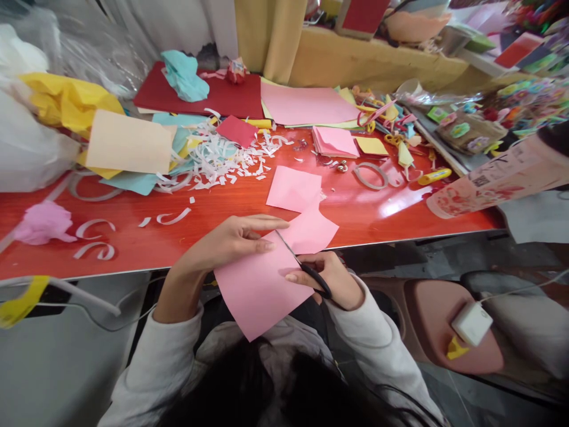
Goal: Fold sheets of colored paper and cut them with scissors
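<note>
My left hand [237,240] pinches a sheet of pink paper [262,290] near its upper edge, thumb on top. Black-handled scissors [316,280] sit in my right hand [335,279], fingers closed round the handles. The blades lie along the cut between the large lower piece and a smaller pink piece [313,228], their tip close to my left fingertips. The sheet hangs over the table's front edge, above my lap. Just beyond lies a pink square [293,188] flat on the table, near the smaller piece.
White paper shreds [222,157] cover part of the red table [235,204]. A stack of pink squares [335,142] lies at the back. A patterned tumbler [493,178] leans in from the right. Crumpled pink paper [44,224] rests at left. A stool [448,314] holds a white charger [472,323].
</note>
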